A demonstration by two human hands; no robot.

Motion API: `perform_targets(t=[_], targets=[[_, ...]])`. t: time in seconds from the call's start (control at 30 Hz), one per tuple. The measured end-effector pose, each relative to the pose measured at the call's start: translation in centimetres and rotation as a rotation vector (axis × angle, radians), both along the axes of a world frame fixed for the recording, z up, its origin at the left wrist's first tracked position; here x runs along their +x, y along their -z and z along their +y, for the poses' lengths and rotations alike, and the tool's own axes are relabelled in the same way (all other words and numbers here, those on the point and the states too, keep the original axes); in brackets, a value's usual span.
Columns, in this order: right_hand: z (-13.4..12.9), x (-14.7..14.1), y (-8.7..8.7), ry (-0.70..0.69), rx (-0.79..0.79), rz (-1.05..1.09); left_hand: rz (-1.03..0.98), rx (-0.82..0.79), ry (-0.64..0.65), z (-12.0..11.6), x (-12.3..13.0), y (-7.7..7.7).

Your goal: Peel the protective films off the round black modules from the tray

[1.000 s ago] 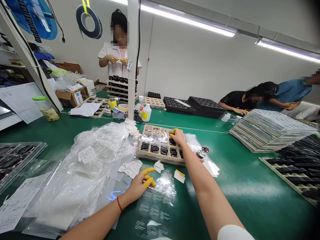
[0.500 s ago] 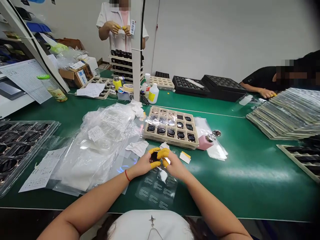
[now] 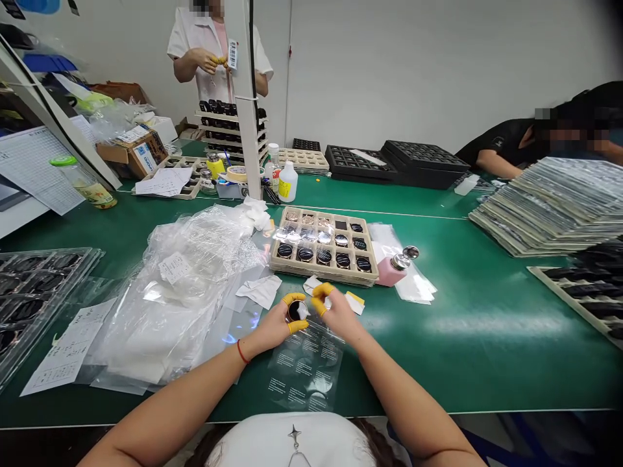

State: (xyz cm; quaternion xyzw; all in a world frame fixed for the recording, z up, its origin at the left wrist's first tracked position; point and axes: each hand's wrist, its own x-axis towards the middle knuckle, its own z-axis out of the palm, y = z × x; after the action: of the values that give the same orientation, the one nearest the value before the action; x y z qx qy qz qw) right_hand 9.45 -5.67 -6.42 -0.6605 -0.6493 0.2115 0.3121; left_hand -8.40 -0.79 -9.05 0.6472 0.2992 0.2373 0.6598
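Observation:
My left hand point(image 3: 280, 321), with yellow finger cots on its fingertips, grips a round black watch case point(image 3: 294, 311) by its edge. The dial side faces up and has a shiny rim and a white patch, perhaps a reflection. Just right of it, my right hand point(image 3: 338, 314) is curled, its yellow-capped fingers apart from the watch case. A bit of white tissue point(image 3: 328, 303) shows between those fingers. Below both hands lies a clear film sheet point(image 3: 304, 373) with round outlines and small white print. Ahead stands a beige tray point(image 3: 324, 275) with similar round watch cases in its compartments.
Clear plastic bags point(image 3: 189, 279) are heaped on the left, beside a plastic tray point(image 3: 43, 292) of round pieces. A pink pump bottle point(image 3: 390, 269) stands right of the beige tray. Stacked sheets point(image 3: 549, 201) sit far right. Two co-workers are across the green table point(image 3: 462, 357).
My right hand has drawn off the watch case to the right, uncovering its face. My left hand still holds it. The camera view has shifted slightly.

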Motion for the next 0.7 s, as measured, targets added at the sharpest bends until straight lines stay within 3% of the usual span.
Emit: perform_targets(t=[0.1,0.17,0.33,0.43,0.5,0.57,0.7], targets=[[1.0,2.7,0.1,0.231,-0.199,-0.310,-0.001,-0.108,0.048,0.3,-0.4,-0.1],[1.5,3.1,0.4,0.246,-0.203,-0.448,-0.027,-0.129,0.106,0.4,-0.6,-0.3],[2.9,0.3,1.5,0.013,-0.068,-0.469,-0.057,-0.108,0.146,0.0,-0.6,-0.9],[3.0,-0.1,1.6,0.013,-0.142,-0.450,-0.068,-0.134,0.148,-0.1,-0.4,-1.0],[2.3,0.0,1.0,0.032,-0.111,-0.359,-0.056,-0.157,0.113,0.0,-0.4,-1.0],[1.3,-0.3,0.4,0.006,0.016,-0.205,-0.044,-0.171,0.076,0.2,-0.5,-1.0],[-0.1,-2.5,0.0,-0.242,0.307,-0.096,-0.028,-0.028,0.066,0.5,-0.6,-0.9]])
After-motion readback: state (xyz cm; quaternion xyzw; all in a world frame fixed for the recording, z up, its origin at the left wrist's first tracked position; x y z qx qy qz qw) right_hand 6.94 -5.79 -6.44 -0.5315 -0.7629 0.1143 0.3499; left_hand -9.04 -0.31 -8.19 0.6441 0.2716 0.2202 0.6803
